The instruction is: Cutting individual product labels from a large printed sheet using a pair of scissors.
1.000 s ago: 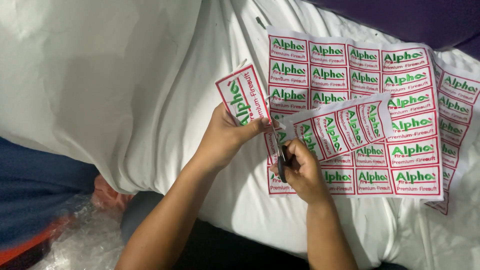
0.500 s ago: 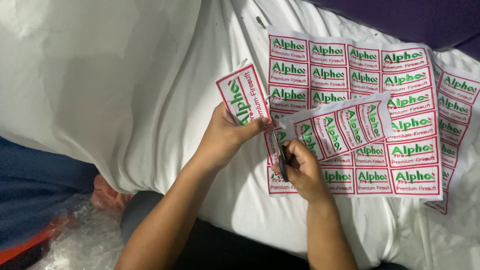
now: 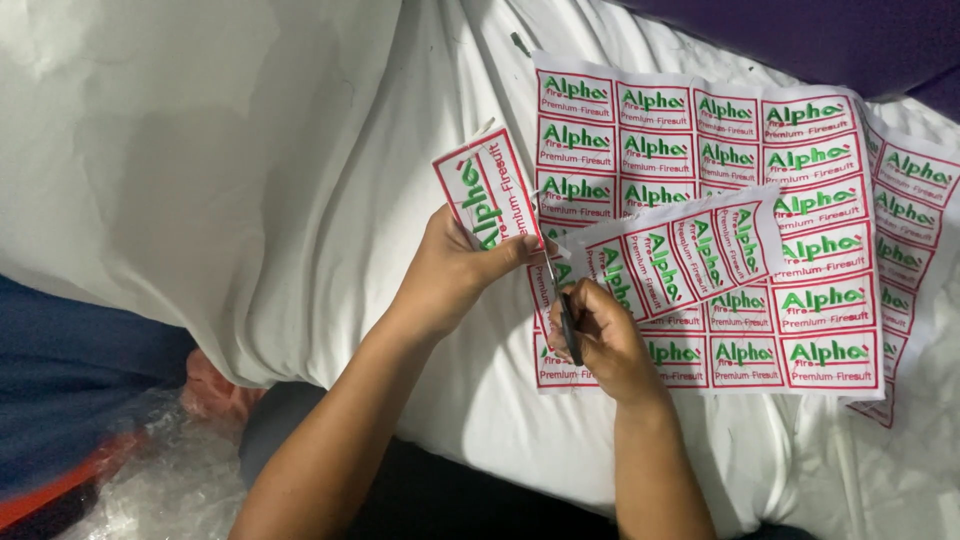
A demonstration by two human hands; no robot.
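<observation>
At the far left, crinkled clear plastic wrap [image 3: 165, 480] is seen low down, well apart from both hands, with an orange strip beside it. Above it, a white cloth [image 3: 230, 170] is spread in folds and runs under everything further right.

The left hand [image 3: 450, 275] is closed on a strip of printed labels; the end label [image 3: 487, 188], red-bordered with green lettering, is pinched between thumb and fingers and stands tilted above the grip. From that grip the label strip [image 3: 680, 250] is carried rightward as a row of several joined labels, slightly raised at its free end and lying across the sheet below it.

Just right of and below the left hand, the right hand [image 3: 605, 340] is wrapped around a pair of scissors [image 3: 566, 318]; the dark handles are enclosed by the fingers, and the blades point up to the strip between the end label and the next one. How far the blades are parted cannot be told.

Beneath and to the right of both hands, a large sheet of uncut labels [image 3: 800, 200] is laid flat on the cloth, and a second sheet [image 3: 915, 200] is overlapped at its right edge.
</observation>
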